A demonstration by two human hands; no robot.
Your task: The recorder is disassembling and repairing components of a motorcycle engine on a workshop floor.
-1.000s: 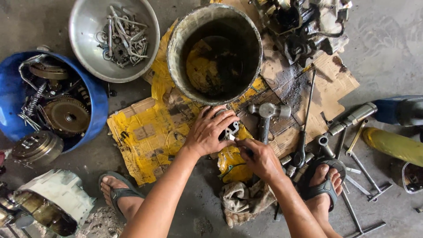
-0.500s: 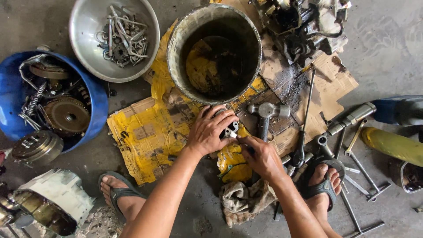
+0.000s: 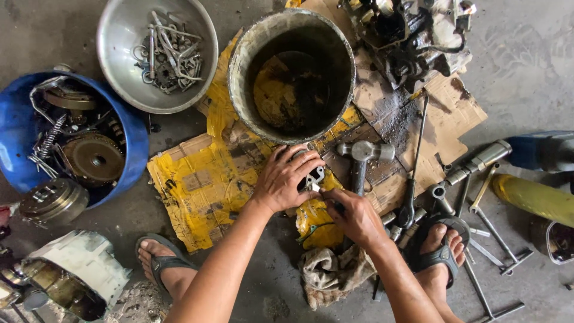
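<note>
The left hand (image 3: 286,179) clamps its fingers over a small metal part (image 3: 313,177) on the yellow cardboard (image 3: 197,185), near its edge by the dirty bucket (image 3: 292,72). The right hand (image 3: 353,215) has crept closer since a second ago, fingertips pinched at the part's lower edge, seemingly working it. A hammer (image 3: 362,157) lies just beside, a rag (image 3: 335,272) below.

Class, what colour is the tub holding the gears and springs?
Blue: the tub shows at the left of the head view, the only view.
</note>
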